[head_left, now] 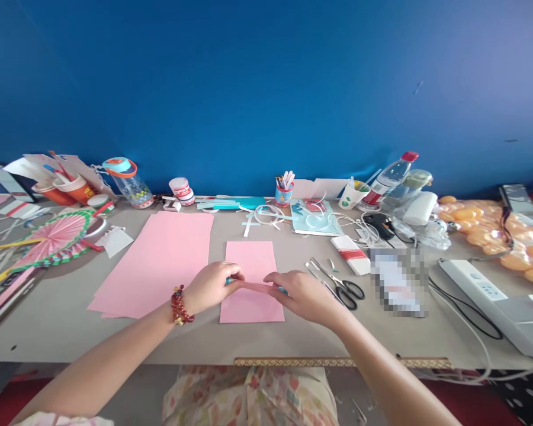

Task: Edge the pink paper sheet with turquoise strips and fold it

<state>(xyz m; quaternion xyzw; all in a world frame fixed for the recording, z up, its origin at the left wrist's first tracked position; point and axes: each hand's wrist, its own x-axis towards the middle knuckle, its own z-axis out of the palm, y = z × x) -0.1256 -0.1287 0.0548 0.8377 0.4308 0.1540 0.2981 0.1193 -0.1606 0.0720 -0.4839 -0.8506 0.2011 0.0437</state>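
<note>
A narrow folded pink strip (258, 287) with blue-green bits at its ends spans the gap between my hands. My left hand (214, 286), with a beaded bracelet at the wrist, pinches its left end. On the other end the fingers of my right hand (302, 294) are closed. Beneath the strip lies a smaller pink sheet (251, 257), flat on the grey table (182, 343). Larger pink sheets (160, 260) are stacked to the left. Black-handled scissors (337, 283) rest right of my right hand.
At the left lies a pleated pink fan (57, 236) with a green edge. Along the wall stand a water bottle (131, 183), a pen holder (284, 192), a paper cup (353, 194) and a plastic bottle (388, 180). A power strip (488, 296) and cables lie at right.
</note>
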